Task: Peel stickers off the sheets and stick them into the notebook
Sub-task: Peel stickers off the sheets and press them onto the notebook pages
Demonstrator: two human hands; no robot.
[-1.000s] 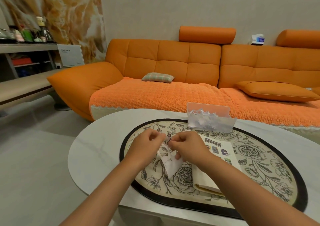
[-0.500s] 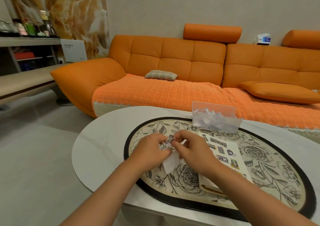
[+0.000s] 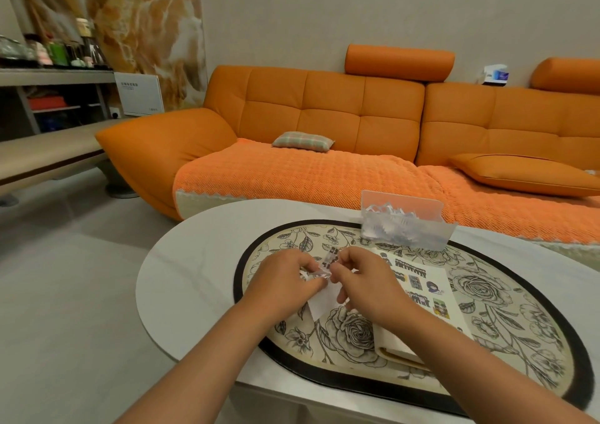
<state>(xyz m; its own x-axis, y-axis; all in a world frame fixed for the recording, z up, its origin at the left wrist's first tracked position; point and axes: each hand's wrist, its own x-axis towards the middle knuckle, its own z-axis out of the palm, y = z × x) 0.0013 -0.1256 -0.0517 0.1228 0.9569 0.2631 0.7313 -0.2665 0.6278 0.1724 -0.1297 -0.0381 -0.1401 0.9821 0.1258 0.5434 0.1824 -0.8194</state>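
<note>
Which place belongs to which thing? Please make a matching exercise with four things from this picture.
Things
1. sticker sheet
2. notebook
3. clear plastic holder
4. plaid cushion

Places
A. on the seat of the orange sofa
B. lying open on the floral mat
C. pinched between the left hand and the right hand
D. standing at the far rim of the floral mat

Pairs: 1-C, 2-B, 3-D, 4-A

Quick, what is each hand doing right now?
Left hand: closed, pinching the sticker sheet.
Right hand: closed, pinching the same sticker sheet.
</note>
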